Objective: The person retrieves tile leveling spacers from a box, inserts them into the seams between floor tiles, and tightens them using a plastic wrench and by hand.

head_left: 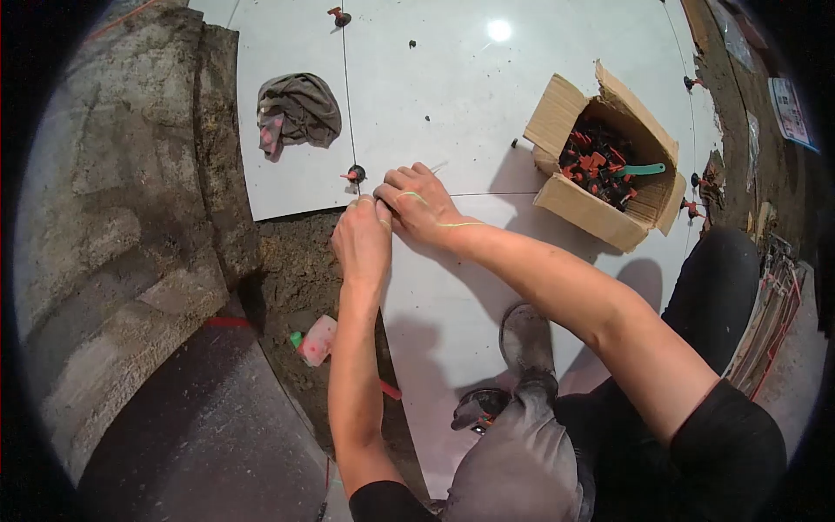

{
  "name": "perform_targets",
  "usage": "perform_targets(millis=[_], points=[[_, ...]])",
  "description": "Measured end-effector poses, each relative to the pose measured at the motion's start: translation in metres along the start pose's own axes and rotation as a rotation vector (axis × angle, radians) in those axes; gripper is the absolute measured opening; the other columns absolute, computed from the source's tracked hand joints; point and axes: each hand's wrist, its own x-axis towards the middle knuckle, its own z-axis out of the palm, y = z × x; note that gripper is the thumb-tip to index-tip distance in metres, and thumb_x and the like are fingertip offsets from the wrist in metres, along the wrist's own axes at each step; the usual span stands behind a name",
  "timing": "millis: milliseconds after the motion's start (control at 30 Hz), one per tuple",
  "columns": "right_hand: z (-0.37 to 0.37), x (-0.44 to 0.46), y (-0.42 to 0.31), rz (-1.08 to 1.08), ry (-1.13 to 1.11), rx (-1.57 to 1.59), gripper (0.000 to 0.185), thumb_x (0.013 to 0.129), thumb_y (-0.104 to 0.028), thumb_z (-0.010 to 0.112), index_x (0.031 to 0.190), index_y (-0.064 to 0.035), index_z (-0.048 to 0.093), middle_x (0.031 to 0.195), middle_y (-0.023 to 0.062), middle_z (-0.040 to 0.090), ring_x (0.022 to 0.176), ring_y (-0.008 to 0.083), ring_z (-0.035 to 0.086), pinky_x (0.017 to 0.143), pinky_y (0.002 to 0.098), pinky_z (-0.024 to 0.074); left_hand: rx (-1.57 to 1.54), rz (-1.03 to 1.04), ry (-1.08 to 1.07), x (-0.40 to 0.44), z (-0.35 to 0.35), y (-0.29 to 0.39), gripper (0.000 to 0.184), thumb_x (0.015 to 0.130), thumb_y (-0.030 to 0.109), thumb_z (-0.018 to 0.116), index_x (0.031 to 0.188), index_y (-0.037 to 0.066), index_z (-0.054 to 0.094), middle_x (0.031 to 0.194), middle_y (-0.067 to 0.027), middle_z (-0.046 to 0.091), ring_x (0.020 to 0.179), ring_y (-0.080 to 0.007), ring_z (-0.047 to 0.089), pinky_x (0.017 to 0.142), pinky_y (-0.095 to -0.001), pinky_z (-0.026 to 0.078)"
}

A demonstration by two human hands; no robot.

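My left hand [363, 239] is closed at the corner where several pale floor tiles [461, 87] meet, beside the bare mortar. Close against it, my right hand [417, 205] is also closed, its fingers curled down at the tile joint. Whatever the fingertips pinch is hidden under them. Just beyond the hands, a red and black tile levelling clip [355, 175] stands in the joint. Another levelling clip [339, 16] sits farther up the same line. Thin green light lines cross the right hand and wrist.
A torn cardboard box [591, 211] holds red and black levelling clips and a green-handled tool [639, 170]. A grey cloth [300, 109] lies on the left tile. Rough mortar [300, 252], a pinkish bottle [317, 340] and a dark slab [200, 418] are at left. My boot [526, 337] rests on a tile.
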Motion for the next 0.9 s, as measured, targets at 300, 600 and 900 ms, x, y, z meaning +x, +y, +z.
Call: perform_targets(millis=[300,600,900], points=[[0.006,0.010,0.002,-0.083,-0.067,-0.144,0.014,0.087,-0.015,0.080,0.098,-0.0097,0.073,0.101,0.0111,0.072,0.103,0.0330,0.070,0.096,0.0470,0.0508,-0.061,-0.019,0.019,0.005,0.000,-0.003,0.030,0.113,0.024,0.064,0.104,-0.003,0.074,0.106,-0.0301,0.078,0.101,-0.0526,0.076,0.089,-0.0623,0.059],[0.009,0.006,0.004,-0.066,-0.042,-0.155,0.017,0.085,-0.014,0.080,0.100,-0.0100,0.074,0.099,0.0107,0.070,0.103,0.0333,0.071,0.096,0.0478,0.0513,0.067,-0.006,0.067,0.001,0.004,0.003,0.023,0.109,0.020,0.065,0.099,0.002,0.076,0.100,-0.0230,0.080,0.095,-0.0446,0.080,0.081,-0.0576,0.064],[0.002,0.009,-0.006,-0.024,-0.085,-0.154,0.014,0.087,-0.016,0.079,0.099,-0.0100,0.074,0.100,0.0118,0.073,0.102,0.0341,0.073,0.095,0.0472,0.0517,0.102,0.024,0.117,-0.004,0.006,0.002,0.020,0.109,0.018,0.065,0.098,0.003,0.074,0.098,-0.0203,0.080,0.093,-0.0416,0.080,0.080,-0.0539,0.065]])
